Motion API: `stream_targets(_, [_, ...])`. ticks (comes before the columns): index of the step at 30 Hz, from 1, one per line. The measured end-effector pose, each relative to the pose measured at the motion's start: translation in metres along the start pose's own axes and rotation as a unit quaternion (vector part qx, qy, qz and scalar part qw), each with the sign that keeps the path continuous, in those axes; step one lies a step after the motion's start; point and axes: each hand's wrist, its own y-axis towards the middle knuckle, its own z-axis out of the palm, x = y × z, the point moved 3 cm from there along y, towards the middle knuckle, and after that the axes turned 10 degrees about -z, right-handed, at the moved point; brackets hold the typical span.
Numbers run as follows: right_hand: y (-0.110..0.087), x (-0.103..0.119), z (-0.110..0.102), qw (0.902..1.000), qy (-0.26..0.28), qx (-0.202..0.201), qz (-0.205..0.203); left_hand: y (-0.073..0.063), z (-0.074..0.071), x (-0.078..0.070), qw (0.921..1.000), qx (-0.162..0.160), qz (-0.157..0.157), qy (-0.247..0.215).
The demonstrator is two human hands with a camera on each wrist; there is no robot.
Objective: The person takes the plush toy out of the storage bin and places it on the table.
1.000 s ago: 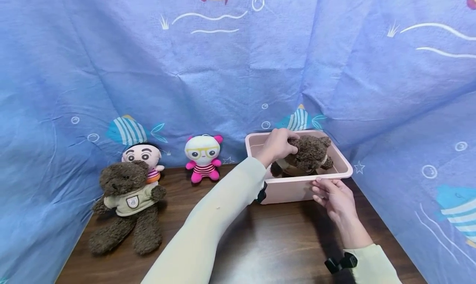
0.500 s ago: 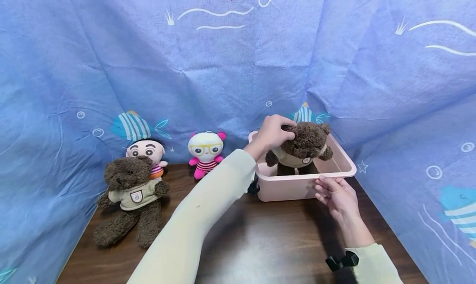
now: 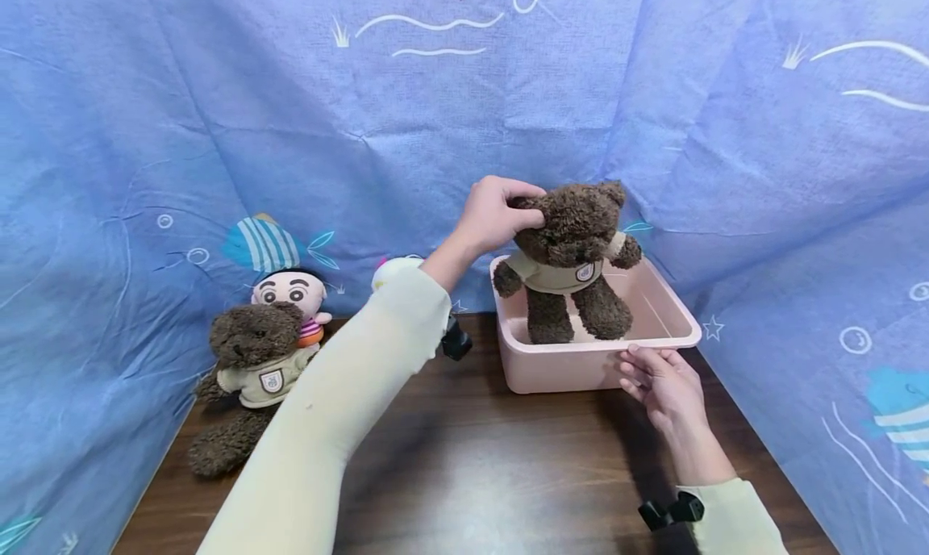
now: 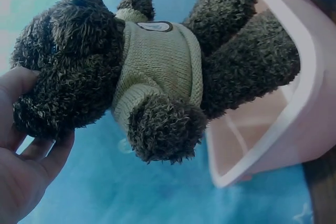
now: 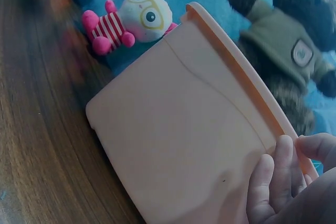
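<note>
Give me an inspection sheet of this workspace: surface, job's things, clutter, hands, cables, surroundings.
Surface: dark brown wooden table.
Job's things: fuzzy brown teddy bear in a beige knitted sweater, held upright by its head, legs hanging into the pale pink rectangular plastic bin.
Clutter: second brown teddy bear in a beige sweater sitting at left; black-haired cartoon boy plush behind it; white plush with yellow glasses and pink striped body beside the bin.
Hands: left hand grips the bear's head; right hand rests straight fingers on the bin's near wall.
Cables: nothing seen.
Surroundings: blue fish-print fabric backdrop on three sides.
</note>
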Motion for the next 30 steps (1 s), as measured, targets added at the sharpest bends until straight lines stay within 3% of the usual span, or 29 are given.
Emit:
stream_targets(6, [0.000, 0.000, -0.002, 1.0000, 0.007, 0.002, 0.000, -0.009, -0.038, -0.012, 0.9988, -0.017, 0.018, -0.042])
stream_targets(13, [0.001, 0.001, -0.004, 1.0000, 0.008, 0.004, 0.002, -0.026, -0.081, -0.007, 0.9943, -0.045, 0.005, -0.096])
stream_targets(22, [0.002, 0.001, -0.006, 1.0000, 0.006, 0.000, -0.001, -0.058, -0.120, 0.032, 0.9909, -0.057, -0.052, -0.110])
stream_targets(25, [0.002, 0.001, -0.006, 1.0000, 0.005, -0.002, -0.002, -0.070, -0.132, 0.048, 0.9911, -0.055, -0.069, -0.100])
stream_targets(30, [0.001, 0.001, -0.003, 0.9999, 0.010, -0.001, 0.001, -0.088, -0.141, 0.080, 0.9925, -0.038, -0.108, -0.043])
